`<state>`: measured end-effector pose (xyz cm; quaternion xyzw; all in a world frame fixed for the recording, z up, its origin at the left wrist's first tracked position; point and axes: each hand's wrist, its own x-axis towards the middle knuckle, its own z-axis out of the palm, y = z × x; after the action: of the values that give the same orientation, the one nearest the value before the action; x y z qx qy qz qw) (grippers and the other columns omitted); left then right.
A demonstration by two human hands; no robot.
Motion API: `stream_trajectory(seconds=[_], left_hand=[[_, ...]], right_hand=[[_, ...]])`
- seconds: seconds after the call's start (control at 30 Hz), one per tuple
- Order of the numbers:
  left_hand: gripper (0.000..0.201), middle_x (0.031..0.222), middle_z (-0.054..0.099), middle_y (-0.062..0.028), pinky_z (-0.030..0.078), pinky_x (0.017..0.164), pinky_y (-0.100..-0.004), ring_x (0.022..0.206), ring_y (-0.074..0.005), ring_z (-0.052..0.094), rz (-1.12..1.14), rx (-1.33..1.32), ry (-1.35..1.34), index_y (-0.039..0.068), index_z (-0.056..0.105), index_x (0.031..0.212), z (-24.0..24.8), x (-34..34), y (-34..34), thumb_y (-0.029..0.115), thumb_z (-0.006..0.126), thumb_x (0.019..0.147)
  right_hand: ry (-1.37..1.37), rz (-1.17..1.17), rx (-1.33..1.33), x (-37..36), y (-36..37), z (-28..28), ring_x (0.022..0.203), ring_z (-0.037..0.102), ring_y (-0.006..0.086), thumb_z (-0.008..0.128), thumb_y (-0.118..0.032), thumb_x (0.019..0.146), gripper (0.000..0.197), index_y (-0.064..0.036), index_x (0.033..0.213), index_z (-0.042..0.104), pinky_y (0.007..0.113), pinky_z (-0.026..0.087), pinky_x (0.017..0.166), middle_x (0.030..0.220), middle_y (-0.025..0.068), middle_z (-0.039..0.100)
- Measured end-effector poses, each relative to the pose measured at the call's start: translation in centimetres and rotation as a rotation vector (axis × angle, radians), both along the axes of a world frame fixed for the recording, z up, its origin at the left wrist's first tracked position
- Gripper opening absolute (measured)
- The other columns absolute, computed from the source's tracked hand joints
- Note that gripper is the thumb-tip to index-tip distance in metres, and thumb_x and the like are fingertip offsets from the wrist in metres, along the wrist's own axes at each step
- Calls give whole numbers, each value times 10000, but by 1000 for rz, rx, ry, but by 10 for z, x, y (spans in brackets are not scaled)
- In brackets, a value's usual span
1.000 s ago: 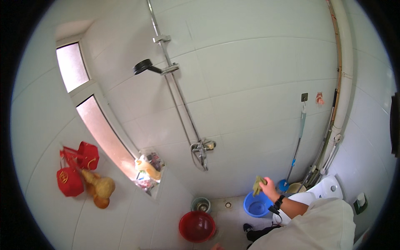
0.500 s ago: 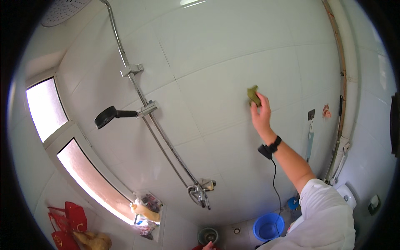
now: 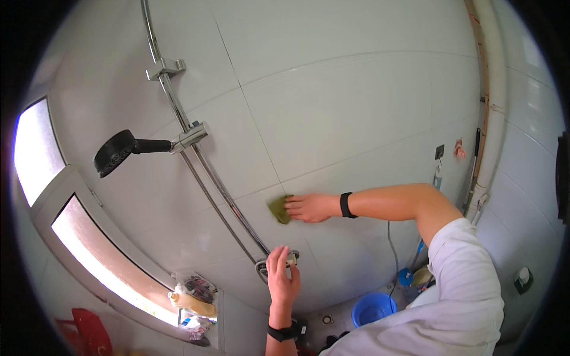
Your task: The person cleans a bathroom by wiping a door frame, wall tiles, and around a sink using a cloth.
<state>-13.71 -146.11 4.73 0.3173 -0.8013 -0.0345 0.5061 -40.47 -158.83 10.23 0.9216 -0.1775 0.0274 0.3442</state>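
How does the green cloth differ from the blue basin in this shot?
Shape: the cloth is limp and angular; the basin is round.
Place: the cloth is up at the tiled wall, the basin down on the floor.
Contact: the right grip is on the cloth; no grip touches the basin.
Shared: each looks plain-coloured.

You are facing a pale tiled wall point(image 3: 356, 118) under bright window light.
On your left, light is glaring through an upper pane point(image 3: 38, 148) and a lower pane point(image 3: 107, 255), both sitting in a pale frame point(image 3: 56, 191); on your right, a whitish pipe point(image 3: 497, 83) is running down the corner beside a side wall point(image 3: 528, 148), while a round drain point(image 3: 327, 320) is lying in the greyish floor point(image 3: 343, 317) below.
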Motion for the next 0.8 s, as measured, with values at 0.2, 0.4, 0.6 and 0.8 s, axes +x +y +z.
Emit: stream_trajectory(seconds=[0.2, 0.4, 0.6, 0.8], left_hand=[[572, 1425, 492, -200, 411, 1075, -451, 1276, -405, 494, -100, 298, 187, 6, 498, 1397, -18, 0, -50, -41, 570, 832], [706, 1528, 342, -279, 336, 1147, -460, 1407, -434, 367, -97, 145, 249, -41, 316, 1498, -42, -22, -84, -39, 550, 831], [725, 1542, 311, -298, 285, 1169, -503, 1425, -460, 331, -55, 111, 373, -77, 299, 1492, -56, -11, -84, -65, 510, 799], [723, 1550, 304, -287, 261, 1177, -513, 1435, -461, 318, -112, 85, 333, -71, 310, 1492, -50, -2, -98, -73, 490, 792]], right_hand=[[-363, -235, -270, 24, -9, 113, 1363, 404, 342, 643, -314, 890, 435, -41, 1224, 587, 496, 271, 1203, 1356, 142, 525], [-576, -156, -152, 86, -18, 128, 1299, 445, 389, 666, -274, 881, 545, -13, 1336, 517, 499, 325, 1155, 1442, 168, 468], [-75, -113, 58, 31, -5, -66, 1262, 486, 277, 585, -282, 923, 368, -31, 1188, 622, 435, 324, 1170, 1287, 120, 576], [-428, -531, 220, -34, 23, -83, 1131, 549, 288, 608, -327, 898, 286, -48, 914, 665, 452, 361, 1127, 1127, 107, 621]])
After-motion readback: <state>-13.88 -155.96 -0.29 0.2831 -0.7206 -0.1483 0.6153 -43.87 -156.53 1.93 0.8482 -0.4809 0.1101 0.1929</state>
